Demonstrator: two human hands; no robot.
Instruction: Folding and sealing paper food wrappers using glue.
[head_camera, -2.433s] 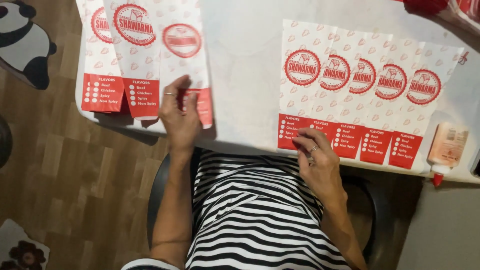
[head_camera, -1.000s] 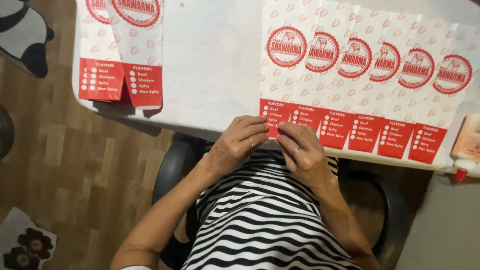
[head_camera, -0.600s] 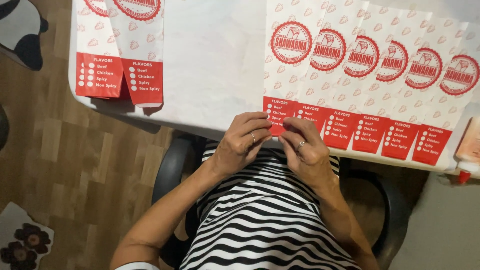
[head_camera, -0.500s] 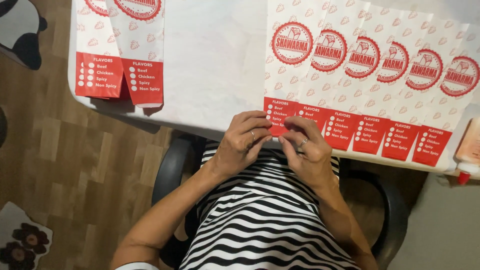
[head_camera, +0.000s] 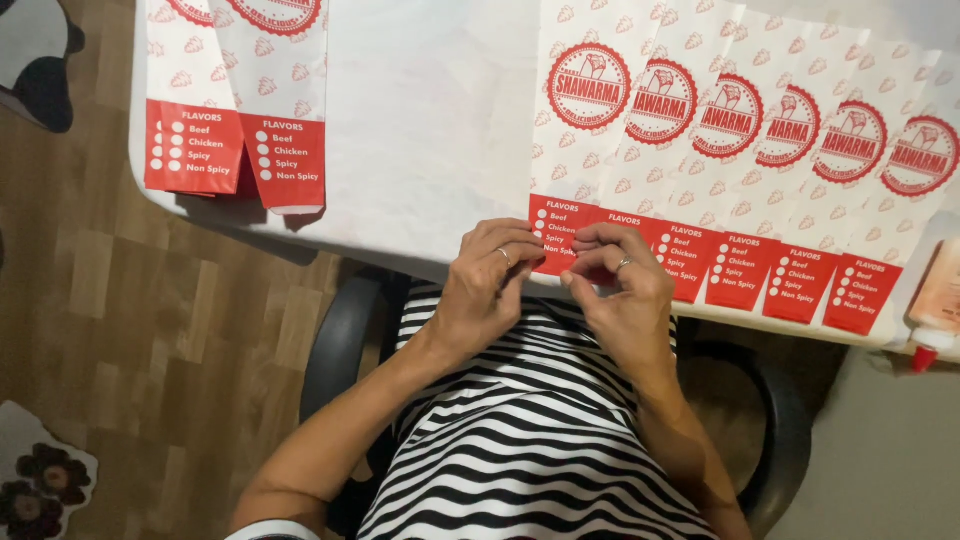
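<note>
both hands now meet at the fanned bags' (head_camera: 740, 150) red bottom edge; left hand (head_camera: 490, 290) and right hand (head_camera: 625, 300) each keep a pinching grip on the nearest bag's flap (head_camera: 555, 235), barely shifting.

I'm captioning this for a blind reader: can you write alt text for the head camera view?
A seated person's left hand and right hand pinch the red bottom edge of the leftmost paper bag in an overlapping row of red-and-white bags on a white table. Two more bags lie at the left; a glue bottle lies at the right.
</note>
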